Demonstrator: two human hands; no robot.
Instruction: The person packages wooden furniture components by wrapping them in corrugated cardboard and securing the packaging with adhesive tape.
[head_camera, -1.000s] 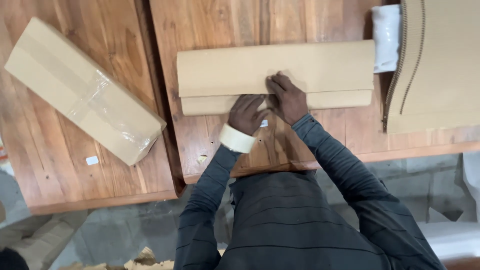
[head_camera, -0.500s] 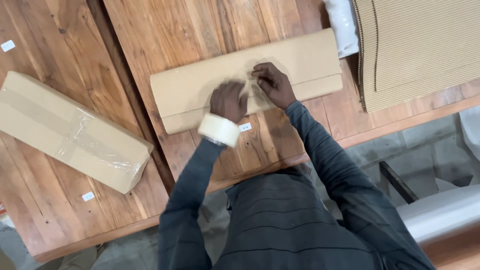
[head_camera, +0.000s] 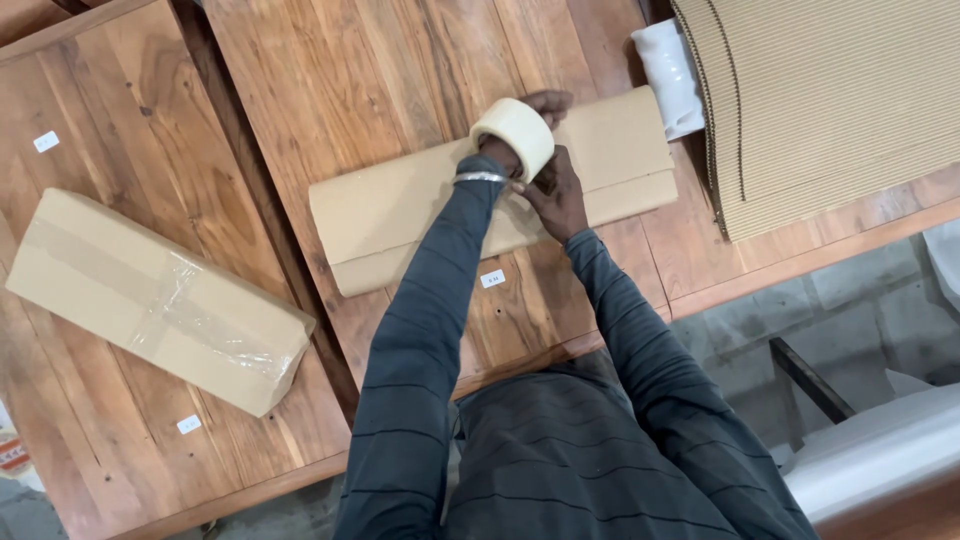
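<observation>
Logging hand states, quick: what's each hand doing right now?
Left hand: closed around the tape roll, lifted above the cardboard package.
Right hand: on the package beside the roll; grip cannot be told.

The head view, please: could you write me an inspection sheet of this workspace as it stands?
Surface: wooden tabletops set side by side, with small white stickers.
Job's things: long cardboard-wrapped package lying flat; roll of tape raised over its middle.
Clutter: second cardboard parcel, already taped, on the left; corrugated cardboard sheet at the right; white wrapped item beside it.
Hands: left hand carries the roll of tape, mostly hidden behind it; right hand rests on the package beside the roll.
Cables: nothing seen.
Surroundings: grey paved floor; pale object at lower right, unclear what.
</observation>
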